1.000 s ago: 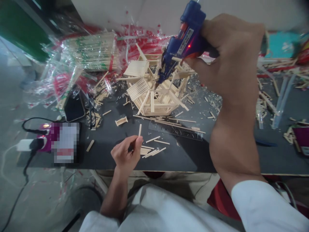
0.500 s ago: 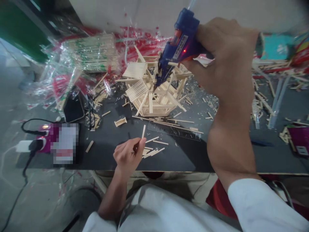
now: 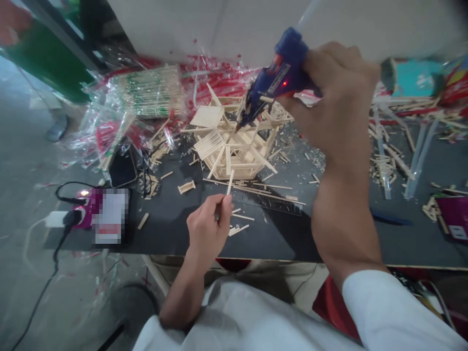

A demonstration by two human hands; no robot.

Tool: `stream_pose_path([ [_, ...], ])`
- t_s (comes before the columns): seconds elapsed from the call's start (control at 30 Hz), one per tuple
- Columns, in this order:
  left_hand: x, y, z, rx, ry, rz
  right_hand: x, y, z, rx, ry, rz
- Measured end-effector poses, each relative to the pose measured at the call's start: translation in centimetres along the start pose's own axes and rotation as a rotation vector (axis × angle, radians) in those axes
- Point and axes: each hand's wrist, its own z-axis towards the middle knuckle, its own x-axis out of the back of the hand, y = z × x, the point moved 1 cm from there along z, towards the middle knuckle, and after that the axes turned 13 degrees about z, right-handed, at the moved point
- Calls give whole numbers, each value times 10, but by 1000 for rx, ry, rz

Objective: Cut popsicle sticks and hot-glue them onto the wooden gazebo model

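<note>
Right hand point(image 3: 336, 112) is wrapped around a blue hot glue gun point(image 3: 278, 80), fingers curled tight on the grip, with 1 red lamp glowing on the gun's side. The nozzle tilts down-left and sits right at the top of the wooden stick model point(image 3: 234, 151), which stands mid-table on the black table point(image 3: 285, 239). There's a pale label on the gun's body, too blurred to read, and the hand hides the trigger. Left hand point(image 3: 208, 229), near the table's front edge, pinches 1 short wooden stick point(image 3: 229, 183) between thumb and forefinger, the other fingers folded in. The stick points up toward the model but stays apart from it. Loose sticks point(image 3: 238, 228) lie just beside that hand, and a clear ruler point(image 3: 270, 200) lies between them and the model, its markings too fine to read. Back left, clear plastic bags point(image 3: 149, 90) with red and green print hold bundles of sticks, and the print is illegible. A dark phone point(image 3: 123, 168) lies near them. A magenta box point(image 3: 87, 214) at the left edge has its face blurred out. Far right, clear glue sticks point(image 3: 420, 151) lie among offcuts, and a purple box point(image 3: 455, 219) is cut off by the frame
</note>
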Motion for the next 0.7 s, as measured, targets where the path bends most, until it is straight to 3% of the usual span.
stream_pose_path([
  [0.17,-10,7,9,39,0,-10,5,11,-1,-147,61,74],
  [0.37,-26,11,18,81,117,89,16,17,-3,-237,97,56],
  [0.53,-30,12,21,15,145,145,16,24,-5,-228,125,52],
  [0.7,-26,12,18,-54,144,162,25,38,-14,-323,109,54],
])
